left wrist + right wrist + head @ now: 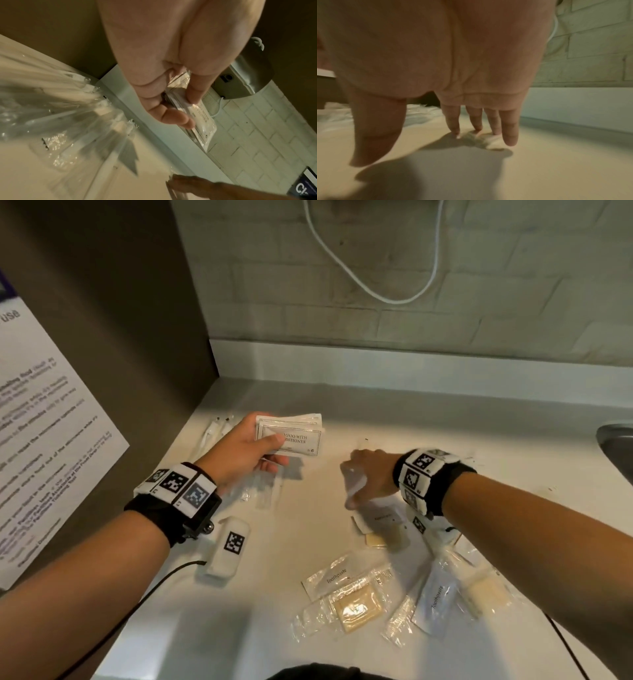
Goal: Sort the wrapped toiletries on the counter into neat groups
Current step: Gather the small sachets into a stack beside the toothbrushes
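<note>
2 toothpaste pkts [334,575], 1 soap [356,609], shampoo sachets [294,436] in left hand [241,451]

Looks like a shared pantry or kitchenette in a hotel or hostel kind of place. You've got a pale counter [246,594] with a low upstand against a painted brick wall [479,302], the steel rim of a sink [616,440] at the right edge, a white cable [346,265] looping down the wall, and what seems to be a steel wall-mounted unit [247,75], maybe a dispenser or dryer. There's also a printed notice [48,433] on the brown side panel, and the counter is littered with guest-style sachets marked shampoo with conditioner [291,436] and toothpaste [334,577], plus a wrapped soap bar [356,607].
</note>
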### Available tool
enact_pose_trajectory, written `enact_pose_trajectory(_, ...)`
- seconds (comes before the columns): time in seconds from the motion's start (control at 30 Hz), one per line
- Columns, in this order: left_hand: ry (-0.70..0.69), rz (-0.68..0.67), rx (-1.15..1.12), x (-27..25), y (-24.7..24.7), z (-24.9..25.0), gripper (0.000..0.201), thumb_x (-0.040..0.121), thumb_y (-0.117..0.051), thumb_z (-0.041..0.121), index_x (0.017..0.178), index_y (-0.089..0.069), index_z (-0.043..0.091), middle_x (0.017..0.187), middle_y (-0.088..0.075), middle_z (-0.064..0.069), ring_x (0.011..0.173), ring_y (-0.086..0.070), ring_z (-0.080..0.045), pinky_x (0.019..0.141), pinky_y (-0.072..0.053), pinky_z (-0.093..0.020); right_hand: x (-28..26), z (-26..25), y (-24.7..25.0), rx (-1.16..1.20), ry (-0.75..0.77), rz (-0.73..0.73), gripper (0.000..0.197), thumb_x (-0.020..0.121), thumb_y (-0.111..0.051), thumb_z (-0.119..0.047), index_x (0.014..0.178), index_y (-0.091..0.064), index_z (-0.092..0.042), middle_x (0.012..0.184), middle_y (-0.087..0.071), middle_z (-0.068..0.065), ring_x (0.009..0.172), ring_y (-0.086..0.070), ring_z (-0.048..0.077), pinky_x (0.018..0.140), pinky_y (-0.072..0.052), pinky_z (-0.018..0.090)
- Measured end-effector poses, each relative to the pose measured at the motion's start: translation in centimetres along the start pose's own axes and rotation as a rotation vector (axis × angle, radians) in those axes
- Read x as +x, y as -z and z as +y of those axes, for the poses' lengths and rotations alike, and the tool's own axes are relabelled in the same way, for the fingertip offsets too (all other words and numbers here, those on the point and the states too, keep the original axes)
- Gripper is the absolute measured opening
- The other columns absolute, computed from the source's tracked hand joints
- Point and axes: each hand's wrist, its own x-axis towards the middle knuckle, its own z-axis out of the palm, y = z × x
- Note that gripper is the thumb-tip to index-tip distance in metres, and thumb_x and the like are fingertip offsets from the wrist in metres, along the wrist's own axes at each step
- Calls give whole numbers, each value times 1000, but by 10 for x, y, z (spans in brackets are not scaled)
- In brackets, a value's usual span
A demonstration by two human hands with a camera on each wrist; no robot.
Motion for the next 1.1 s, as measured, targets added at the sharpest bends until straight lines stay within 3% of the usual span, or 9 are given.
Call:
enact_pose_trajectory(0.2,9,-42,4,9,-7,-8,27,100,-53,12,125,-46,15,114,-68,-8,74,-70,-14,64,-57,-23,-39,-8,-28,26,99,42,59,82,-62,-53,134,-47,-31,136,-43,-2,128,-38,23,107,-36,42)
enact_pose_trajectory(0.4,28,-102,9,17,-26,-15,21,100,-53,10,118,-47,16,116,-65,-13,71,-70,-14,66,-57,-27,-58,-14,-34,57,137,-16,48,85,-61,-50,126,-52,-29,122,-55,-4,108,-50,14,101,-42,36)
enact_pose_trajectory(0.5,30,-118,0,19,-36,-16,17,99,-53,10,113,-49,19,114,-66,-12,72,-69,-14,64,-57,-24,-58,-11,-22,224,76,-3,57,79,-65,-58,126,-53,-29,122,-58,-11,105,-54,10,101,-43,36)
enact_pose_trajectory(0.7,37,-115,-53,25,-55,-14,16,99,-53,8,109,-49,19,107,-69,-15,72,-68,-16,62,-56,-25,-42,4,25,458,-44,360,79,75,-74,-49,139,-38,-19,135,-53,4,108,-57,21,94,-45,32)
enact_pose_trajectory(0.77,37,-103,-89,29,-63,-13,16,99,-52,7,110,-48,18,107,-68,-15,70,-67,-16,61,-56,-25,-33,5,33,589,-9,354,92,75,-77,-42,147,-24,-18,140,-47,6,111,-59,24,96,-47,35)
enact_pose_trajectory(0.83,34,-96,-106,32,-70,-11,18,100,-51,7,113,-46,17,110,-66,-16,72,-67,-17,64,-56,-26,-24,7,36,699,19,298,88,77,-78,-27,146,-24,-16,129,-51,4,92,-64,22,84,-56,36)
enact_pose_trajectory(0.97,42,-102,-9,40,-79,-14,22,100,-52,11,118,-44,20,116,-64,-12,94,-63,-22,86,-52,-39,-6,19,34,587,25,332,52,77,-77,-13,121,-50,-10,111,-62,5,66,-60,13,63,-58,31)
enact_pose_trajectory(1.03,20,-108,71,44,-81,-17,20,98,-56,10,113,-49,22,112,-64,-10,98,-60,-24,88,-50,-40,1,24,32,449,-8,339,44,74,-81,-20,109,-56,-13,100,-64,0,69,-58,13,60,-49,25)
enact_pose_trajectory(1.1,-16,-107,216,49,-81,-18,19,95,-61,12,112,-55,17,109,-67,-10,93,-62,-24,81,-52,-33,8,27,28,331,-49,325,41,69,-83,-26,101,-59,-18,96,-66,-2,81,-60,18,68,-45,26)
